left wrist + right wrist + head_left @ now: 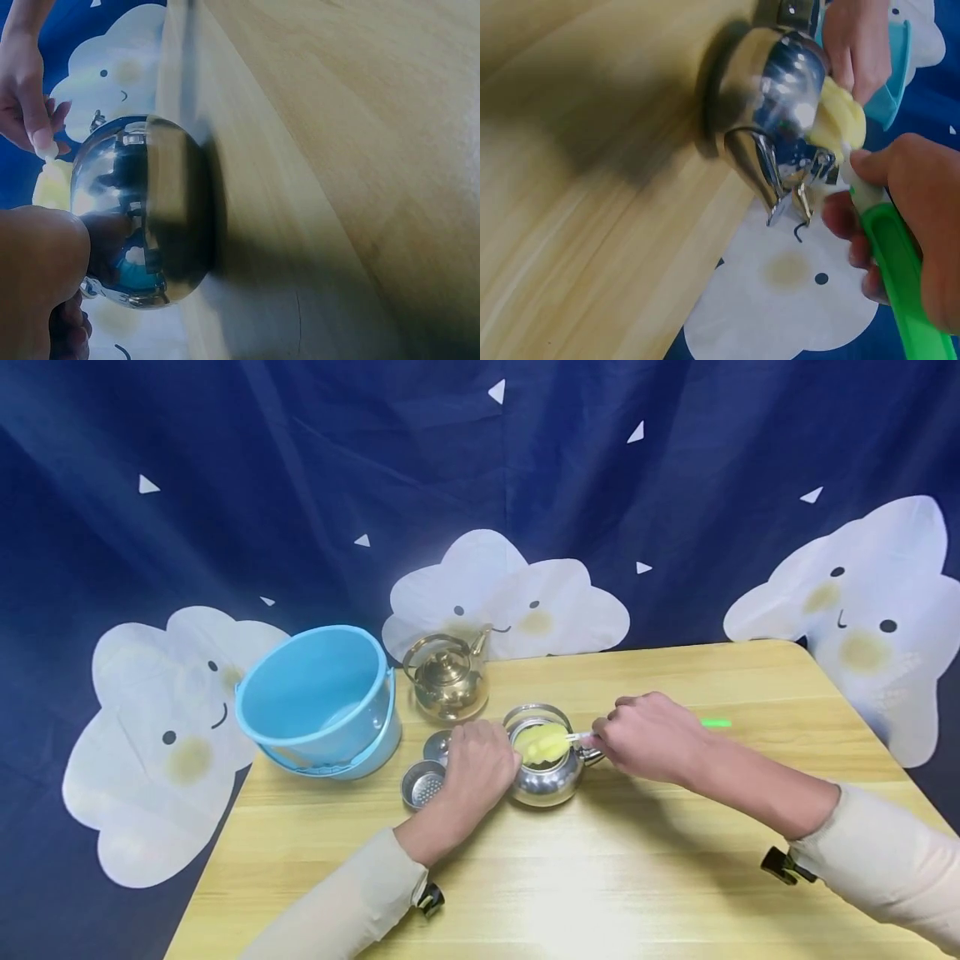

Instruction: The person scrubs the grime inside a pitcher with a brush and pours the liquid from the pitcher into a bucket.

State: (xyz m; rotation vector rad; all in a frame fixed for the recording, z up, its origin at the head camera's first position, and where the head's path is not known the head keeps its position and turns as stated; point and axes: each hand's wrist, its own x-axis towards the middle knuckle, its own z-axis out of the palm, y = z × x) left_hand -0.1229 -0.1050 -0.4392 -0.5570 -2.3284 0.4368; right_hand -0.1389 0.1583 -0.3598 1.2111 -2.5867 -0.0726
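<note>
The kettle [546, 787] stands upright on the table [712, 860], between the two hands. The right hand [652, 739] grasps a brush [900, 255] by its green handle, thumb toward the white neck; the yellow sponge [543, 743] is at the kettle's mouth, and how far it goes in cannot be told. The left hand [480, 764], fingers curled, grips the kettle at the side away from the spout [759, 169], its fingertips partly hidden. Just beside that hand lie a strainer [423, 787] and a partly covered lid [437, 747]. Behind them is a brass-coloured teapot [450, 697], with a blue bucket [318, 706] to its left.
</note>
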